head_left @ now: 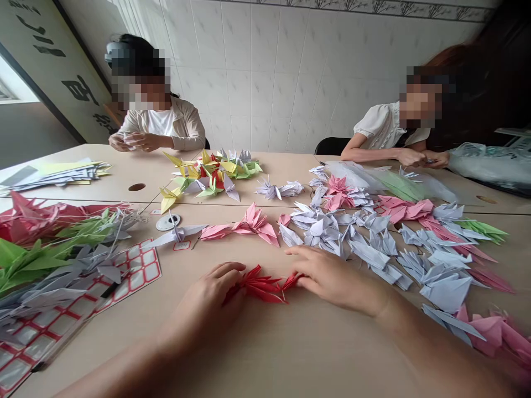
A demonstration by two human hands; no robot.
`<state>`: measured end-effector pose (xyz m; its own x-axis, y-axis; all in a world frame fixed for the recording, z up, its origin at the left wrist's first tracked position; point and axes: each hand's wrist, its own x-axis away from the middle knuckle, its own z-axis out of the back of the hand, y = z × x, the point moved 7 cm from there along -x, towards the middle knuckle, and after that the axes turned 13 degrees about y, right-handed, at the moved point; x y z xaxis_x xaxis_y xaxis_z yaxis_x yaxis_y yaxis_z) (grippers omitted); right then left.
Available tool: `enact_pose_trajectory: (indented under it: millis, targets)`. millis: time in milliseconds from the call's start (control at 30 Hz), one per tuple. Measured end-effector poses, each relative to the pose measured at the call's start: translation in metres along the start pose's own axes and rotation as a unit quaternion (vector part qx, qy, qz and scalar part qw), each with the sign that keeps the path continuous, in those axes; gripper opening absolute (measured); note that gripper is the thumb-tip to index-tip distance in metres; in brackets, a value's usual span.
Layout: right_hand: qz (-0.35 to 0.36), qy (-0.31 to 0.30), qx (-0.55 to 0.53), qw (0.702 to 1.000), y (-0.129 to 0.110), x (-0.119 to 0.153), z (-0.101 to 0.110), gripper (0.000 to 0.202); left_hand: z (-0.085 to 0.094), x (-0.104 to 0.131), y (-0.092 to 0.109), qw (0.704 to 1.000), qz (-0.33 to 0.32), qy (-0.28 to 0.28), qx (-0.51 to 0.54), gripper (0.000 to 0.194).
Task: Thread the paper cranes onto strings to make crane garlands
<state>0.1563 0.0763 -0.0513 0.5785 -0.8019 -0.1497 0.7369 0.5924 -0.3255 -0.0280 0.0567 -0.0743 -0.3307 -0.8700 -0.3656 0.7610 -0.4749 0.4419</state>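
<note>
Several red folded paper cranes [265, 286] lie bunched together on the table in front of me. My left hand [222, 287] has its fingers wrapped round the left end of this bunch. At the right end, my right hand [326, 276] pinches a small red piece between thumb and fingers. Just beyond are pink paper cranes [255, 224], and a pale crane [177, 235] rests to their left, beside a white round disc [168, 222].
White cranes [323, 226] spread across the right side. Green, pink and grey cranes [53, 243] lie at left over red-edged label sheets [136, 268]. Yellow and green cranes [207, 174] and a paper stack [62, 172] lie farther back. Two people sit across the table [290, 348].
</note>
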Motion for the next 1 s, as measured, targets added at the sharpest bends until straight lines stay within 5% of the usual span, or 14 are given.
enact_pose_trajectory:
  millis: [400, 800, 1000]
  targets:
    - [-0.049, 0.062, -0.005, 0.997, -0.003, 0.002, 0.027, 0.013, 0.005, -0.001, -0.012, 0.996, 0.084, 0.018, 0.01, 0.016]
    - [-0.065, -0.02, 0.008, 0.998, -0.004, 0.009, 0.018, 0.017, 0.007, -0.004, -0.013, 0.995, 0.097, 0.029, 0.019, 0.018]
    - [-0.083, -0.008, 0.006, 0.997, -0.005, 0.007, 0.021, 0.015, 0.006, -0.001, -0.011, 0.997, 0.07, 0.029, -0.018, 0.01]
